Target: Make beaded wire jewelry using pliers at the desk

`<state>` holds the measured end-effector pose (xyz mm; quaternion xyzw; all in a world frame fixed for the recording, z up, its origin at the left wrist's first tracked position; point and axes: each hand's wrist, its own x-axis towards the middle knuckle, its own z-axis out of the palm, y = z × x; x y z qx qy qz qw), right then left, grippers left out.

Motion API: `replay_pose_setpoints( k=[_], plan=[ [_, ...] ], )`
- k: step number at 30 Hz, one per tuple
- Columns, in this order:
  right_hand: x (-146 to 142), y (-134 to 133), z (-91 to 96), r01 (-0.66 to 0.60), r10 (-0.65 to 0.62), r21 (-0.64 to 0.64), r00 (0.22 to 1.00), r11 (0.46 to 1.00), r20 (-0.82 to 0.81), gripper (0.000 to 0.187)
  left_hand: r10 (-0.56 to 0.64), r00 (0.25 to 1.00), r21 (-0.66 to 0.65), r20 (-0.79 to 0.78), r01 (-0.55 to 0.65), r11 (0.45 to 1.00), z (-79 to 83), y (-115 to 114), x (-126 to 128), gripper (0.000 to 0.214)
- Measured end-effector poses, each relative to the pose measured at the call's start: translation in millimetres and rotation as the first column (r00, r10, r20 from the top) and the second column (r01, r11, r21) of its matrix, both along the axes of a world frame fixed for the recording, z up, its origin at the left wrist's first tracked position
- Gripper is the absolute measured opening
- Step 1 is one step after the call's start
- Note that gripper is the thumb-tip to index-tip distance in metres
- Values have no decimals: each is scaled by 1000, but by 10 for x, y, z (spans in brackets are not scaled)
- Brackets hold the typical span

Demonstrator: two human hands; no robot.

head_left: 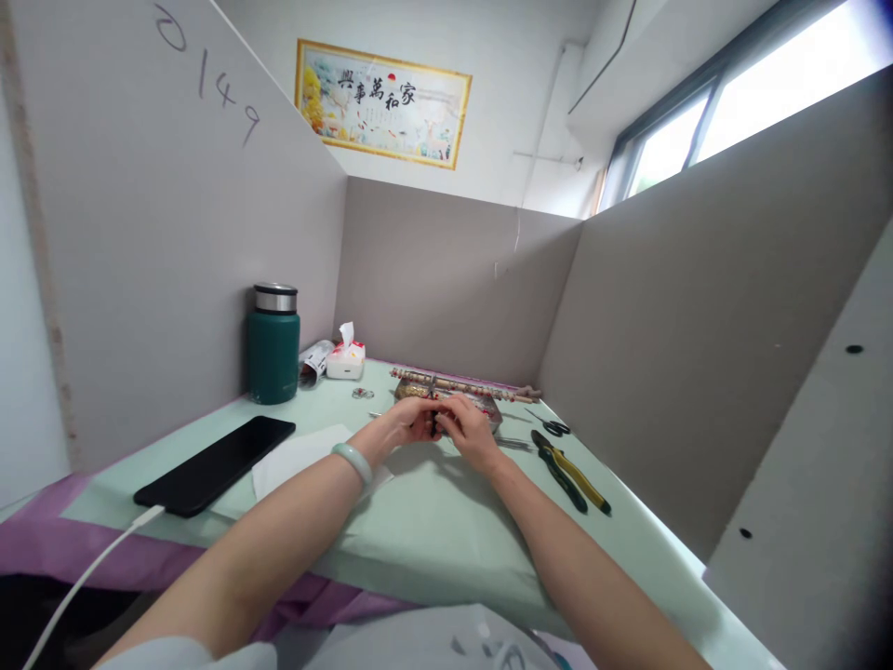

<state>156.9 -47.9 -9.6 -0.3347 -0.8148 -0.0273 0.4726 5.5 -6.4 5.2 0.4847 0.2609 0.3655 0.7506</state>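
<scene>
My left hand and my right hand meet at the middle of the pale green table, fingers curled together around a small dark item that I cannot make out. A pale jade bangle sits on my left wrist. Just behind the hands lies a shallow tray of small red and gold pieces. A long beaded stick lies across the table behind the tray.
Green-and-yellow pliers and small scissors lie to the right. A black phone on a white cable, white paper, a green flask, a tissue pack and a small ring sit on the left. Grey partition walls enclose the table.
</scene>
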Motion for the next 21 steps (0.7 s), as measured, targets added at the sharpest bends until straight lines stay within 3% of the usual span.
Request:
replay_pose_setpoints(
  k=[4, 7, 12, 21],
  plan=[
    [-32, 65, -24, -46, -45, -242, 933, 969, -357, 25, -88, 996, -79, -24, 86, 993, -4, 1, -18, 16],
    [-25, 123, -55, -109, -106, -377, 856, 920, -506, 28, -110, 992, -70, -57, 106, 992, -26, 22, -33, 14],
    [-7, 142, -75, -153, -123, -419, 819, 895, -561, 31, -151, 985, 13, -83, 153, 988, -58, 21, -25, 10],
    [-12, 167, -111, -152, -116, -420, 828, 895, -548, 32, -44, 989, 178, -142, 69, 982, -75, 16, -17, 13]
  ],
)
